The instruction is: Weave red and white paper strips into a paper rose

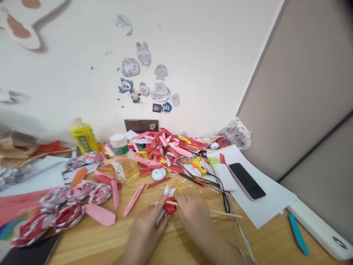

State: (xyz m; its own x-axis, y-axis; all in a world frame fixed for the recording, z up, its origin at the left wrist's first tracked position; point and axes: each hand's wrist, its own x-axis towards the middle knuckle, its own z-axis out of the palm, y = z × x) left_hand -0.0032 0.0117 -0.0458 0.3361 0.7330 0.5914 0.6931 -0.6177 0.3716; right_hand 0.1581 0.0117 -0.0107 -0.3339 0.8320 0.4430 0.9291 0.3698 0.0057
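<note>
Near the front middle of the wooden table (110, 239), my left hand (150, 224) pinches a small red folded paper piece (170, 207) with white strips (166, 190) sticking out around it. My right hand (194, 217) is closed round a thin wooden stick (226, 213). One end of the stick lies across the top of the red paper, and the other end reaches out to the right past my hand. The fingertips of both hands are close together at the red paper. Some of the right fingers are hidden beneath the hand.
Behind my hands are a white earphone case (159, 174), a bottle (124, 162), a yellow bottle (83, 136), a glue gun (197, 165) and piled paper strips (162, 147). Rolled paper flowers (68, 217) lie left. A phone (247, 181) rests on white paper (261, 209) at right.
</note>
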